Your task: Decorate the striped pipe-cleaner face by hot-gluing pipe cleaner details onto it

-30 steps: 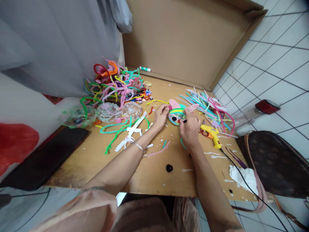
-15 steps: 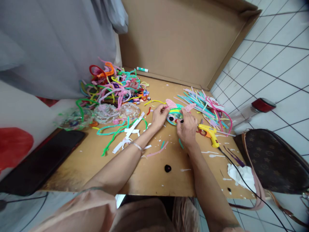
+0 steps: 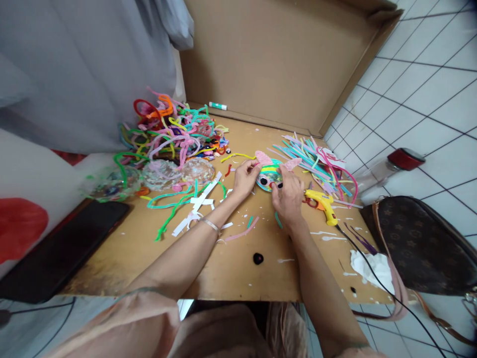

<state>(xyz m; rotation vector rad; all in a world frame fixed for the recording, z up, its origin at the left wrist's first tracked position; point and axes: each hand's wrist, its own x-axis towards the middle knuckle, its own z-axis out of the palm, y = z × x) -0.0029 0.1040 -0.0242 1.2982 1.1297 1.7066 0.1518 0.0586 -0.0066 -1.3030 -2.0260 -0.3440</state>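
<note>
Hardly anything moved: at frame centre left hand (image 3: 244,180) still pinches the colourful disc (image 3: 269,175), right hand (image 3: 288,196) pinching its lower edge, glue gun (image 3: 322,203) just right

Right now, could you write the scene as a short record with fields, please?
Place: wooden table, tiled floor beside it
Left: left hand holds the left edge of the round craft
Right: right hand has fingertips on the craft's lower edge; grip unclear
Right of craft: yellow glue gun, bundle of straight pipe cleaners
Left of craft: tangled pile of pipe cleaners, white paper strips
Off the table: brown handbag
</note>
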